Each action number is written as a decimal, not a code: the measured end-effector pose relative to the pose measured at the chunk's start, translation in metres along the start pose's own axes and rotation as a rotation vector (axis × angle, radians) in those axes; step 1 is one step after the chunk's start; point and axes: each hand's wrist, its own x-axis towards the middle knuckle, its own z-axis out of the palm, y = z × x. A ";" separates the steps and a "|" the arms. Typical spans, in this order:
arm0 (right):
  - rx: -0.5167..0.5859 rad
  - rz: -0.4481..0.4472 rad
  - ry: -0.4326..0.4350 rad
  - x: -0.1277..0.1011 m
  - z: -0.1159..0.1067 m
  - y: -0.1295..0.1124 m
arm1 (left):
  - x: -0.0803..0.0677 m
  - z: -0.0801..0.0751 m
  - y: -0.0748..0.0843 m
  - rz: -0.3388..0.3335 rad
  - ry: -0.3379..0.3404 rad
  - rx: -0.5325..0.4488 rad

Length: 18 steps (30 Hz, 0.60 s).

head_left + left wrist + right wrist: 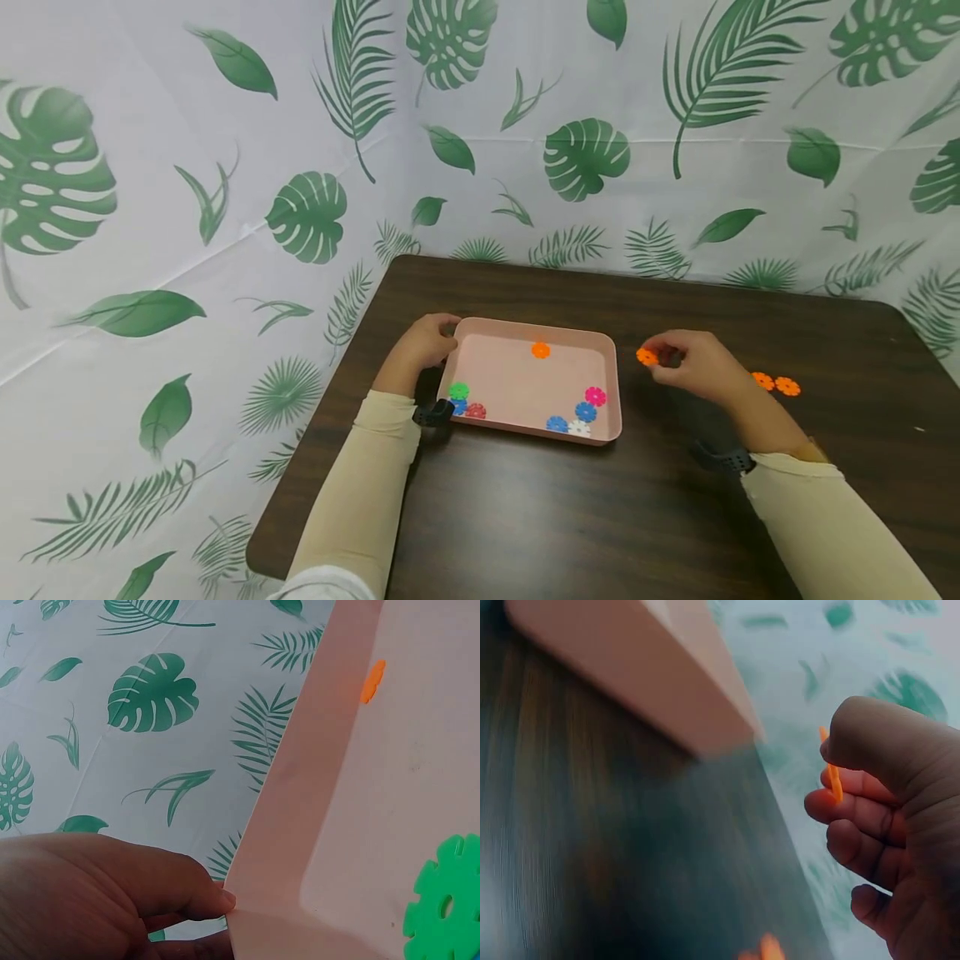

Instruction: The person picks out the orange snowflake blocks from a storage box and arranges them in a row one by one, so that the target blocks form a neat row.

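Observation:
A pink tray (525,327) lies on the dark table, with notched plastic discs inside. My left hand (429,340) grips the tray's left rim near its far corner; in the left wrist view the thumb (217,900) presses the edge. Between thumb and fingers, my right hand (697,362) pinches an orange notched disc (647,357), just right of the tray. The right wrist view shows that disc (831,769) edge-on. Another orange disc (541,350) lies near the tray's far side. A green disc (459,391) sits by blue and red ones in the near left corner.
At the tray's near right are pink (596,396), blue (586,412) and white (579,428) discs. Two orange discs (787,386) lie on the table (525,508) beyond my right wrist. A leaf-print cloth (495,125) hangs behind the table and to its left.

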 end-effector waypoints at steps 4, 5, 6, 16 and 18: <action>0.014 0.124 0.041 -0.040 -0.021 0.038 | 0.000 0.003 0.000 -0.009 -0.013 -0.014; 0.007 0.154 0.054 -0.050 -0.025 0.048 | 0.000 0.004 0.000 -0.012 -0.017 -0.016; -0.007 0.183 0.068 -0.060 -0.028 0.058 | 0.000 0.004 0.000 -0.013 -0.022 -0.016; -0.140 0.383 0.126 -0.124 -0.035 0.127 | 0.000 0.003 0.002 -0.034 -0.015 -0.008; -0.149 0.406 0.127 -0.129 -0.034 0.132 | -0.001 0.004 0.002 -0.037 -0.014 -0.005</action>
